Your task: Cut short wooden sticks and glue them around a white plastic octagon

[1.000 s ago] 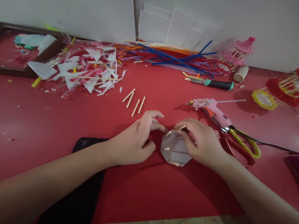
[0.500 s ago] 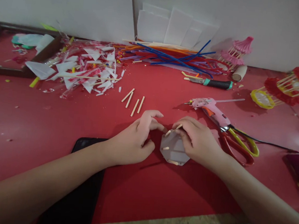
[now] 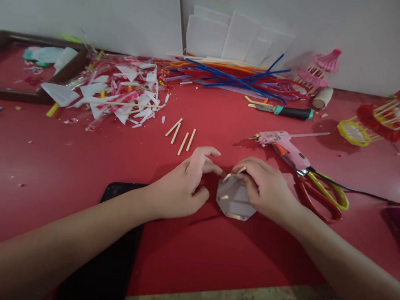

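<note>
A white octagonal board lies on the red table between my hands, with several short wooden sticks standing on its edge, among them one stick at its left side. My right hand pinches another short wooden stick at the board's far edge. Over the board's left side reaches my left hand, its index fingertip at the stick on the far-left corner and its other fingers apart. Several loose short sticks lie beyond my left hand.
Right of the board are a pink glue gun and red-and-yellow-handled scissors. A cutter knife lies farther back, near pipe cleaners. Paper scraps are heaped back left. A black tablet-like slab lies under my left forearm.
The view has shifted slightly, so everything sits a little farther right. Both hands keep nearly the same pose at the board, the right still pinching the stick.
</note>
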A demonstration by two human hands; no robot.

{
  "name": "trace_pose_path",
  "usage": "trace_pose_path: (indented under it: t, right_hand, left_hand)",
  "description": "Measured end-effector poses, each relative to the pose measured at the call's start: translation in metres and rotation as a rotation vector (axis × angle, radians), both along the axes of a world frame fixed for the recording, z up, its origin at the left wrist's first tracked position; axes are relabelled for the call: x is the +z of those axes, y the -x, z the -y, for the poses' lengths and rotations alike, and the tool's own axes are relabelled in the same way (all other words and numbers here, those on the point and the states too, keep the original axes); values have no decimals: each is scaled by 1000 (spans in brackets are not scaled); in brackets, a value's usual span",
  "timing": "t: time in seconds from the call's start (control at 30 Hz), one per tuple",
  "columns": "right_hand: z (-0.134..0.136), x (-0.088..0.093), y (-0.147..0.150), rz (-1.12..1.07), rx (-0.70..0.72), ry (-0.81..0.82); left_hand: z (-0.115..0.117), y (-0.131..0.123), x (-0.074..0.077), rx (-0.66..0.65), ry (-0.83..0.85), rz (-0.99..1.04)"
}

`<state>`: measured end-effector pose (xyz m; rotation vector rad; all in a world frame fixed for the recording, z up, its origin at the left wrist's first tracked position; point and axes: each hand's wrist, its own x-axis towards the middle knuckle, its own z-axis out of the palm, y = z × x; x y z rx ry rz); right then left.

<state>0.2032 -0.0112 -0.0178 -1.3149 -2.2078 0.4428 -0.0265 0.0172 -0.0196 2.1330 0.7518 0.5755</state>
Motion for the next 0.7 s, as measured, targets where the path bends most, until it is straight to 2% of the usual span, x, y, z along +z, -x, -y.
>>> trace_pose_path:
  t: [0.53,0.7]
  right_hand:
    - [-2,0,1,-15,-86,68]
    - [-3,1,1,-24,-74,83]
  left_hand:
    - [-1,-1,0,-14,-8,8]
    - [-1,0,-2,-16,-17,6]
